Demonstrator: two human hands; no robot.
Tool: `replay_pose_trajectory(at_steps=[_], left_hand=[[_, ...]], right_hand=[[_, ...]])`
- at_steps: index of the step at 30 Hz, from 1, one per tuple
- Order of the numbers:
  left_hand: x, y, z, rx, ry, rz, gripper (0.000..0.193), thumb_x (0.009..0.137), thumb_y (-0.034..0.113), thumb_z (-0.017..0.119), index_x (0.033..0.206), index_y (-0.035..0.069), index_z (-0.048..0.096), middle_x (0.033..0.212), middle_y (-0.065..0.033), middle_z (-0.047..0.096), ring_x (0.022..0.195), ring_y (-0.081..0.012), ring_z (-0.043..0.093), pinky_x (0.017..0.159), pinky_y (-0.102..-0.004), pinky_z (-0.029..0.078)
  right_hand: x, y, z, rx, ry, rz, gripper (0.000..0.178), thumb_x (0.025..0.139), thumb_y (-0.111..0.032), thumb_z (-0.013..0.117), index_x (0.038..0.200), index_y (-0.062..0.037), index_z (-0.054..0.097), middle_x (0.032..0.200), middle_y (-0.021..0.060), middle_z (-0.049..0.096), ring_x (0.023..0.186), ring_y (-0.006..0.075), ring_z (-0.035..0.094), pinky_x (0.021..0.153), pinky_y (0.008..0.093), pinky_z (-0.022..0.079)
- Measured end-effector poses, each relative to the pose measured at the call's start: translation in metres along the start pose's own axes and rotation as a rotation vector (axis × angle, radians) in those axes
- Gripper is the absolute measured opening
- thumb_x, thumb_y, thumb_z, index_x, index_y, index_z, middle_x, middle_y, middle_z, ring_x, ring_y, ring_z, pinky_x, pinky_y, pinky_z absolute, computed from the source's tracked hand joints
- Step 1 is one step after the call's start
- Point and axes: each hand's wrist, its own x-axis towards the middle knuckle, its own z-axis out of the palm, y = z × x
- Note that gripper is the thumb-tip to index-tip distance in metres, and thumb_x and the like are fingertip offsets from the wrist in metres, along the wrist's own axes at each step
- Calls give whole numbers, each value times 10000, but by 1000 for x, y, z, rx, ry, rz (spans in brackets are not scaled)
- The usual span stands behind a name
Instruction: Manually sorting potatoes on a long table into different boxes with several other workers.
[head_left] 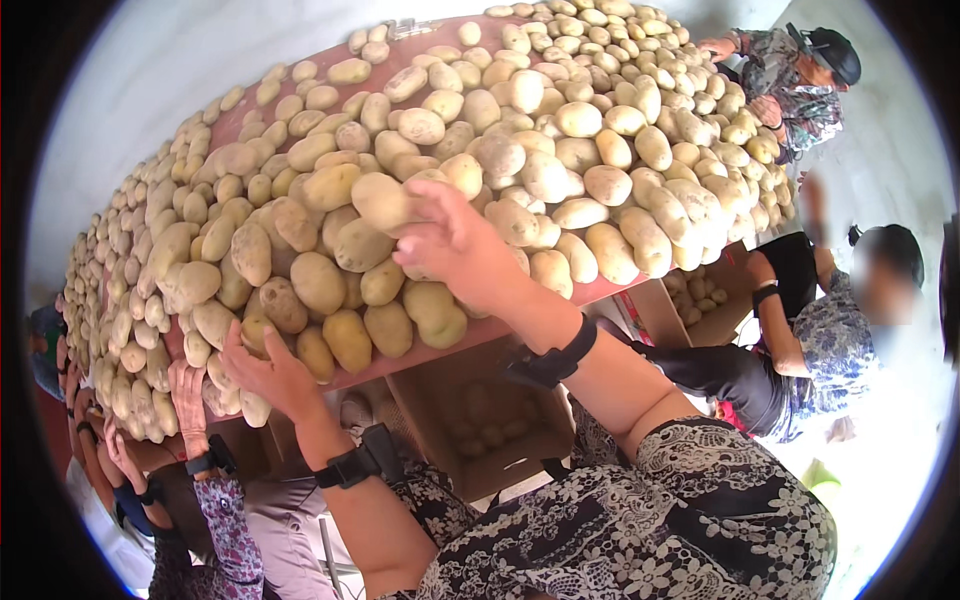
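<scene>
A thick spread of pale yellow potatoes (pixel 319 282) covers the table in front of me. My right hand (pixel 455 235) reaches over the pile, its thumb and fingers on the right end of a smooth oval potato (pixel 381 202). At the near edge, further left, my left hand (pixel 268 374) curves around a small potato (pixel 257 334), which shows between thumb and fingers. Part of that potato is hidden by the hand. Both my wrists wear black bands.
Under the near table edge (pixel 480 333) stands a cardboard box (pixel 425 420) with potatoes inside; another box (pixel 650 318) is at right. A co-worker's hand (pixel 187 398) is close on my left. Two people (pixel 840 330) work on the right. A white wall rises behind.
</scene>
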Motion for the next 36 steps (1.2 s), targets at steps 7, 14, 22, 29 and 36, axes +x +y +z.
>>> replay_pose_trajectory(at_steps=[7, 14, 22, 29, 36], left_hand=[[0, -3, 0, 44, 3, 70, 460, 909, 132, 644, 1344, 0, 570, 1369, -201, 546, 1330, -405, 428, 1134, -551, 296], [-3, -11, 1, 78, 15, 106, 480, 890, 122, 659, 1351, 19, 573, 1409, -194, 533, 1380, -422, 392, 1172, -563, 263], [-12, 15, 1, 53, 29, 141, 464, 883, 112, 659, 1334, 31, 585, 1427, -182, 523, 1399, -409, 381, 1173, -583, 253], [-49, 76, 1, -80, -6, 442, 423, 879, 64, 623, 1299, 21, 595, 1415, -194, 540, 1393, -413, 417, 1163, -551, 308], [-126, 139, 7, -388, -448, 618, 325, 838, -27, 624, 1156, 34, 648, 1340, -172, 593, 1350, -407, 486, 1153, -516, 358]], right_hand=[[2, -14, -30, -565, -21, -322, 310, 908, -7, 669, 1213, -34, 622, 1241, 118, 621, 1072, 239, 660, 848, 343, 565], [7, -26, -64, -891, 198, -507, 233, 852, 10, 675, 1080, -34, 663, 1102, 132, 673, 1033, 346, 638, 890, 407, 533], [-3, -28, -129, -1569, 408, -235, 326, 810, -202, 752, 1104, -78, 685, 1337, 177, 551, 1320, 391, 468, 1080, 555, 380], [-10, -14, -189, -1778, 451, 112, 325, 866, -106, 654, 1182, -38, 619, 1379, 254, 501, 1384, 434, 413, 1160, 599, 333], [-10, -20, -182, -1838, 466, 158, 272, 838, -106, 692, 1108, -85, 664, 1280, 179, 568, 1236, 357, 507, 1031, 504, 440]])
